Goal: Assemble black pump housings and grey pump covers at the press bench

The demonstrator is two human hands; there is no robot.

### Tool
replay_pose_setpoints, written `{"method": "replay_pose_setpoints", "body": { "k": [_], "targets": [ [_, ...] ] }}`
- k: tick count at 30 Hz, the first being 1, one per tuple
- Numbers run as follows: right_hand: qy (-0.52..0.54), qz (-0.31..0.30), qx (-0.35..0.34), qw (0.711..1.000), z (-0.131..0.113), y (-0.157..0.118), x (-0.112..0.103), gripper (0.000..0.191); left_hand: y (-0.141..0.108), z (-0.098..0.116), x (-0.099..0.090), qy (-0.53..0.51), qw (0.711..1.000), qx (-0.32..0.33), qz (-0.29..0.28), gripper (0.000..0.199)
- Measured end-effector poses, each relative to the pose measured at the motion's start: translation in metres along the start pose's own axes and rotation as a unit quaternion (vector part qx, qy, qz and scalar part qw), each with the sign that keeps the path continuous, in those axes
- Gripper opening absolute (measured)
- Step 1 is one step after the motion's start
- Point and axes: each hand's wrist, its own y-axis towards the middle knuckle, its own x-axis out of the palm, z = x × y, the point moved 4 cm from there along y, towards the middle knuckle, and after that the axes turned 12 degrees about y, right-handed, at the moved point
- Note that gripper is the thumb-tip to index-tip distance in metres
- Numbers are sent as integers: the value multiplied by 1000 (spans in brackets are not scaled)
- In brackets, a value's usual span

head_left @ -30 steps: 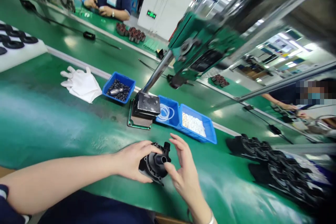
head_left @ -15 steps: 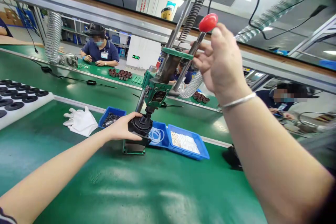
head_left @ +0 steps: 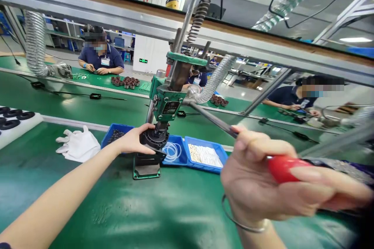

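Note:
A green hand-lever press stands on the bench, with a tall spring above it. My left hand curves around a round black plastic part on the press base, thumb and fingers on its rim. The press ram comes down onto the middle of that part. On the right, my right hand is closed around the press lever near its red knob. The lever slants down toward me. Motion blurs the fingers at the knob.
Blue bins behind the press hold small black pieces, white tubing rings and pale small parts. White gloves lie to the left, beside a white foam tray of black rings. Co-workers sit across the bench.
My right hand has pulled the lever from its raised position down to the right and closer to me. The ram is lower in the black part. My left hand stays at that part.

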Motion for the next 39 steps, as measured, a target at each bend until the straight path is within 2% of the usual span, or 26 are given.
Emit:
{"method": "replay_pose_setpoints", "body": {
  "k": [1,3,6,9,12,15,18,23,28,32,36,39],
  "targets": [
    [34,30,-33,998,-2,-6,-2,13,0,-1,0,-2,1000,0,0,91],
    [82,41,-65,994,-4,-3,-3,6,1,-4,1,-12,1000,-3,0,93],
    [88,-1,-34,996,-5,17,-1,6,1,-4,-1,-18,1000,-14,-6,94],
    [61,-7,-7,998,-8,15,-2,2,0,-1,-2,-21,999,-28,-19,95],
    [52,21,-37,998,-10,-4,-5,21,-2,1,-2,-40,998,-41,-31,97],
    [60,-8,-63,996,-8,-8,-5,36,-2,-1,-2,-45,997,-50,-33,99],
    [78,-70,-47,993,-5,2,-3,37,-2,-5,-3,-37,998,-54,-26,98],
    [90,-11,-82,992,-9,-1,-4,49,-3,-6,-3,-47,997,-52,-43,97],
    [90,-62,-61,992,-7,-4,-2,47,-4,-4,-5,-51,996,-53,-52,94],
    [94,-64,-69,991,-8,-3,-6,53,-1,-2,-5,-71,994,-59,-50,97],
    [83,-100,-6,992,-18,8,-11,54,-8,8,-2,-123,989,-69,-34,99],
    [32,-69,94,993,-23,2,-32,57,-38,20,9,-108,992,-56,-12,97]
  ]
}}
